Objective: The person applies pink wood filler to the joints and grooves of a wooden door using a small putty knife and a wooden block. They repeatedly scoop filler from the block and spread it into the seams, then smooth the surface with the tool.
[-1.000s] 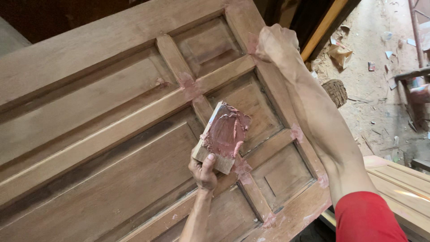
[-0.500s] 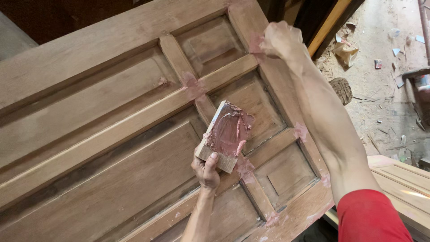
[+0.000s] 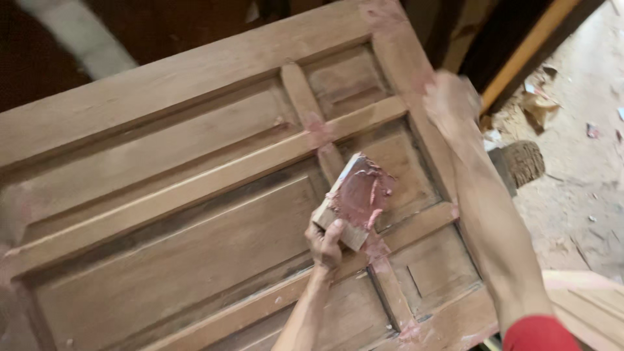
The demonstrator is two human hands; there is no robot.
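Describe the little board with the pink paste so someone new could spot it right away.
Start at the big panelled wooden door that fills the view. Near its middle right, the left hand holds up a small rectangular wood block by its lower end. Unlike the bare brown wood around it, its face is thickly smeared with reddish-pink filler.

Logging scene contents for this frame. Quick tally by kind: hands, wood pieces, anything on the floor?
Hands: 2 (left hand, right hand)
Panelled wooden doors: 1 (door)
Wooden blocks loaded with pinkish-red filler: 1 (block), held in the left hand
Woven round things on the floor: 1 (woven thing)
Total: 5
Floor scraps too blurred to count.
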